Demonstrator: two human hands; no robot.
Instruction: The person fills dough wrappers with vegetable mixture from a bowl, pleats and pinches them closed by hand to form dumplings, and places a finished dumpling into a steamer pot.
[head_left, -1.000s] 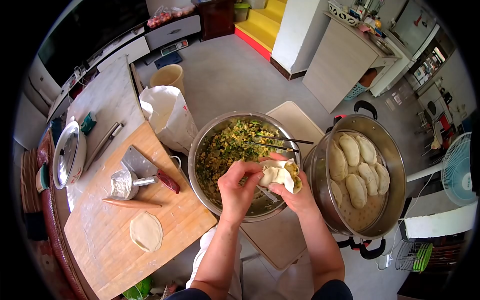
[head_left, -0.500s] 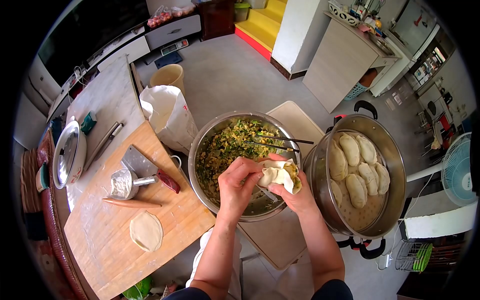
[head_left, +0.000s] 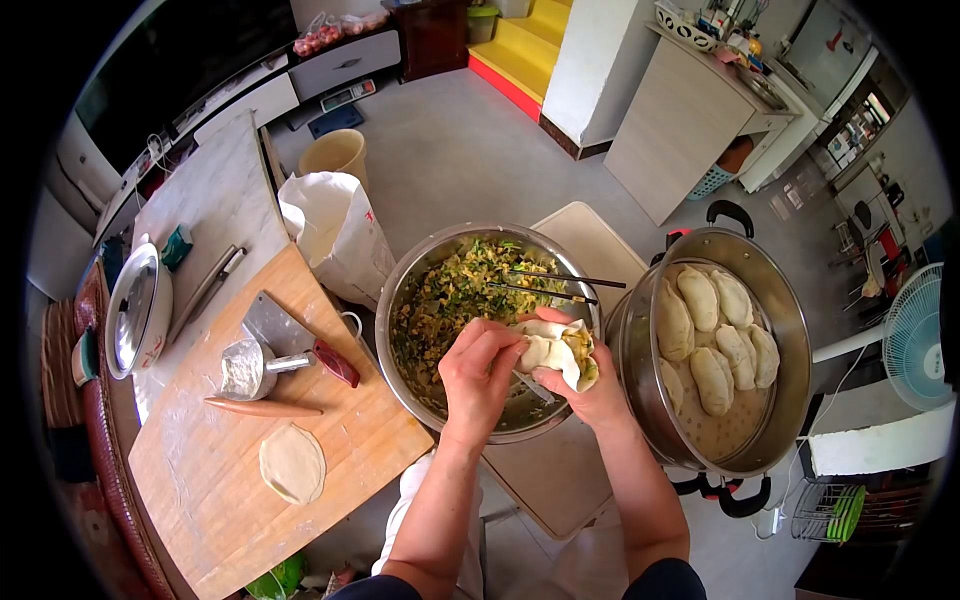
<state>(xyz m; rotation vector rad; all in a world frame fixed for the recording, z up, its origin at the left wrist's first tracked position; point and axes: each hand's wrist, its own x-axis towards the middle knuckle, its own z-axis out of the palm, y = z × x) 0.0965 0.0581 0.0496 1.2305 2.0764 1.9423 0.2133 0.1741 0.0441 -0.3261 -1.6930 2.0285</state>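
Note:
Between my hands is a partly closed dumpling, its white dough folded at the left and the filling showing at its right end. My left hand pinches the left edge of the dough. Around the right side curls my right hand, supporting it from below. Both hands are over the front of a steel bowl of chopped green and yellow filling. Dark chopsticks rest in the filling and across the bowl's right rim.
On the right stands a steamer pot with several shaped dumplings. A wooden board at left carries a flat dough wrapper, a cleaver, a flour cup and a rolling pin. Behind it is a white sack.
My fingers have shifted slightly along the dough edge, and the dumpling has turned a little. The other things stay where they were.

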